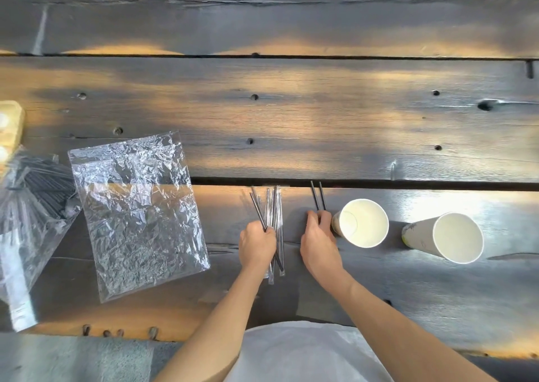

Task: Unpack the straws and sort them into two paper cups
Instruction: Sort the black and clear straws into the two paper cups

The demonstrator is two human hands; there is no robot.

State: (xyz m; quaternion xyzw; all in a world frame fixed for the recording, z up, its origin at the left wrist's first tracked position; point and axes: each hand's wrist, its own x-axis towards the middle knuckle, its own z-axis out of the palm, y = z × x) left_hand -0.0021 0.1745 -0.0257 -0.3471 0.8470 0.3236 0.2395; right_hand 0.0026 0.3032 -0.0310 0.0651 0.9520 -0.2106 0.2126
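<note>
Several thin black straws in clear wrappers (274,206) lie bunched on the dark wooden table. My left hand (257,245) is closed on the near part of this bunch. My right hand (319,243) grips two bare black straws (318,196) that point away from me. Just right of that hand stands a white paper cup (363,223), with nothing inside. A second white paper cup (446,237), also with nothing inside, stands farther right.
A crumpled clear plastic bag (137,209) lies flat to the left of the straws. At the far left a bigger clear bag (32,203) holds many black straws. A pale wooden object (10,125) sits at the left edge. A gap (379,184) between planks runs just behind the cups.
</note>
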